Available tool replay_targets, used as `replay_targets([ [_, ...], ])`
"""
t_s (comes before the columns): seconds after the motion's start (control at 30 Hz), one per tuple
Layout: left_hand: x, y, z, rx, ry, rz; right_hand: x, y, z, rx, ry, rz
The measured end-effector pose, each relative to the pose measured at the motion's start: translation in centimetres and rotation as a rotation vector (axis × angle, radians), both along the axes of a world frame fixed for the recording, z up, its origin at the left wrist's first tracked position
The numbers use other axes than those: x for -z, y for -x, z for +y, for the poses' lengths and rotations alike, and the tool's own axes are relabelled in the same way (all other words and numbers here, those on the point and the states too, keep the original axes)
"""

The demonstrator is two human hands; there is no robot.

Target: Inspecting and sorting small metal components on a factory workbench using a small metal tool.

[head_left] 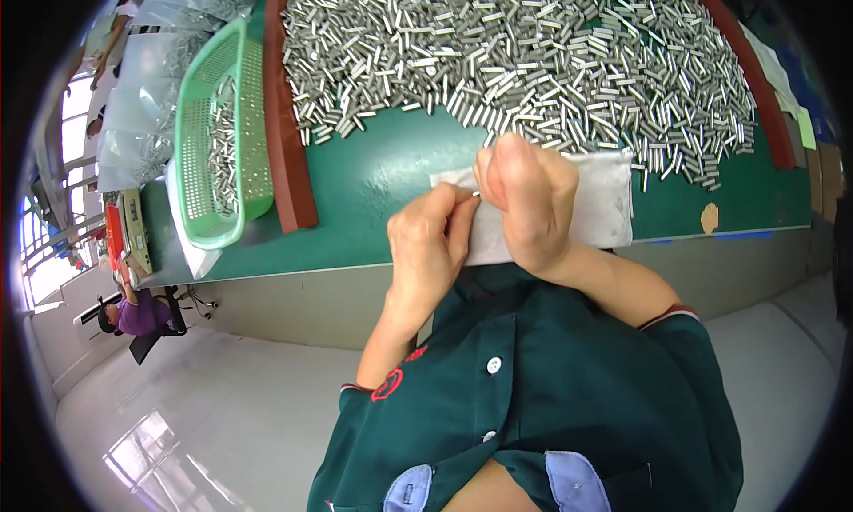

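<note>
Green table (364, 183); pins (515, 59), cloth (606, 201) atop

Curled hands (419, 236) (533, 201) close together

A pale green perforated plastic basket (258, 125) stands on the left, beside a long red-brown bar (289, 161), with clear plastic bags (138, 112) beyond it; a second red-brown bar (775, 130) lies on the far right, near a small pale green slip (806, 128). In the left background, a person in a purple top (144, 315) sits near bright windows (43, 268). A glossy grey floor (258, 405) spreads below.
</note>
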State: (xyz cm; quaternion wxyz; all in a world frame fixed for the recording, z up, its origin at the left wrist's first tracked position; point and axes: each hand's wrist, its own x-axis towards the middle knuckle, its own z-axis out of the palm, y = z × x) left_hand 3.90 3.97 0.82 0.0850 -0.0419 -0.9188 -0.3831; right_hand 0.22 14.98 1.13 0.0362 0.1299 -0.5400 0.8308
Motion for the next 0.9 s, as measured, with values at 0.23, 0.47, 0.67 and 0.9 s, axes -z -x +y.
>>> replay_targets([
  [0.23, 0.3, 0.0, -3.8, 0.195, -1.8, -0.539, 0.4, 0.3, 0.5, -0.089, 0.218, -0.161],
  [0.47, -0.1, 1.8, -5.9, -0.001, -1.795, -0.37, 0.4, 0.8, 0.3, -0.091, 0.245, -0.167],
  [0.67, -5.0, 3.0, -10.4, -0.47, -0.741, 0.441, -0.1, 0.8, 0.2, -0.104, 0.239, -0.184],
  [0.9, -5.8, 5.2, -17.2, -0.694, 1.134, 0.487, 0.2, 0.7, 0.6, -0.113, 0.286, -0.184],
])
